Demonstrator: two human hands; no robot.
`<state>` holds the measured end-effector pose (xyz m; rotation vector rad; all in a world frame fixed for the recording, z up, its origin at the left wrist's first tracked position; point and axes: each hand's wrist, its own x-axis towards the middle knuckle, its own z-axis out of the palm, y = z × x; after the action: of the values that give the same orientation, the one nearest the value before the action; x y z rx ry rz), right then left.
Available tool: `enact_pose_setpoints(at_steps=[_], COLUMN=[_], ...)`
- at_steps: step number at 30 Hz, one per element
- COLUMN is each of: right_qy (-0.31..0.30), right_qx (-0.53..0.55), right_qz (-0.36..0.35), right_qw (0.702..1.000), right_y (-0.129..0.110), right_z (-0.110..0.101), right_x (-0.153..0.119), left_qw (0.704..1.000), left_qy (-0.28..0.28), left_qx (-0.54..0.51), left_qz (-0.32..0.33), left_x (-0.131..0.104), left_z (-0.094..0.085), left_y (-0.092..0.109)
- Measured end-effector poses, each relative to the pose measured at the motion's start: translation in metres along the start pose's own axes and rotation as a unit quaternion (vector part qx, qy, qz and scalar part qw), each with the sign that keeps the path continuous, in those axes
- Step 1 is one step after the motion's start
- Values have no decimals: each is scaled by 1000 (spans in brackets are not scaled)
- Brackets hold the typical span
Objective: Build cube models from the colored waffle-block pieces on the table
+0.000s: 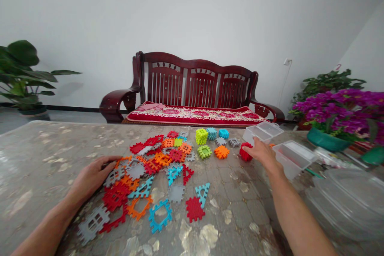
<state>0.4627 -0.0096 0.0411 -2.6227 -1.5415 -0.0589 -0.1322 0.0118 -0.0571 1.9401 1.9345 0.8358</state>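
Loose interlocking plastic pieces in red, orange, blue and grey lie spread over the left and middle of the table. My left hand (99, 172) rests at the left edge of this spread, beside a grey window piece (115, 176), its fingers apart. On the right, my right hand (260, 151) is at a red stack (246, 151), fingertips touching it. Nearby stand a lime stack (201, 136), a lime square stack (204, 152), an orange stack (221, 152), two blue stacks (211, 133) (223, 133) and two grey stacks (221, 141) (234, 142).
Clear plastic boxes (292, 160) and clear lids (348, 200) occupy the table's right side. A green pot (328, 141) of purple flowers stands behind them. Beyond the table (27, 160) is a dark red wooden bench (198, 84).
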Motion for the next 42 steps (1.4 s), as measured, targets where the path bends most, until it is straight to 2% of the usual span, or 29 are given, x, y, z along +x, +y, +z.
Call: enact_pose_setpoints(at_steps=[3, 6, 8, 10, 12, 14, 16, 20, 22, 24, 28, 32, 42], right_qy=[-7, 70, 107, 52, -74, -174, -209, -172, -149, -122, -52, -10, 74], right_qx=[7, 27, 103, 219, 300, 318, 302, 226, 198, 183, 176, 179, 102], right_qz=[-4, -31, -87, -176, -277, -359, -429, -536, -550, -540, -515, -493, -518], right_qw=[1000, 997, 985, 958, 910, 860, 825, 795, 797, 812, 838, 851, 846], right_y=[0, -3, -12, -28, -46, -63, -77, -90, -93, -96, -103, -109, -113], right_z=[4, 6, 8, 12, 19, 25, 29, 29, 29, 31, 43, 51, 48], right_x=[0, -6, -17, -38, -65, -95, -123, -156, -161, -160, -149, -140, -145], left_qw=[1000, 1000, 1000, 1000, 1000, 1000, 1000, 1000, 1000, 1000, 1000, 1000, 1000], left_qy=[0, -1, -1, -3, -5, -8, -12, -6, 3, 8, 8, 7, 7], left_qx=[1, 6, 11, 16, 20, 24, 25, 18, 12, 4, -1, 3, 9], left_qz=[3, 9, 7, 6, 7, 10, 13, 16, 13, 11, 4, 2, 18], left_x=[0, -1, -1, -1, -2, -2, -3, -5, -5, -5, -4, -3, -2], left_z=[-1, -1, -2, -2, -2, -3, -3, -4, -3, -2, -1, -1, 0], left_y=[1, 2, 2, 2, 3, 3, 4, 7, 8, 9, 8, 6, 4])
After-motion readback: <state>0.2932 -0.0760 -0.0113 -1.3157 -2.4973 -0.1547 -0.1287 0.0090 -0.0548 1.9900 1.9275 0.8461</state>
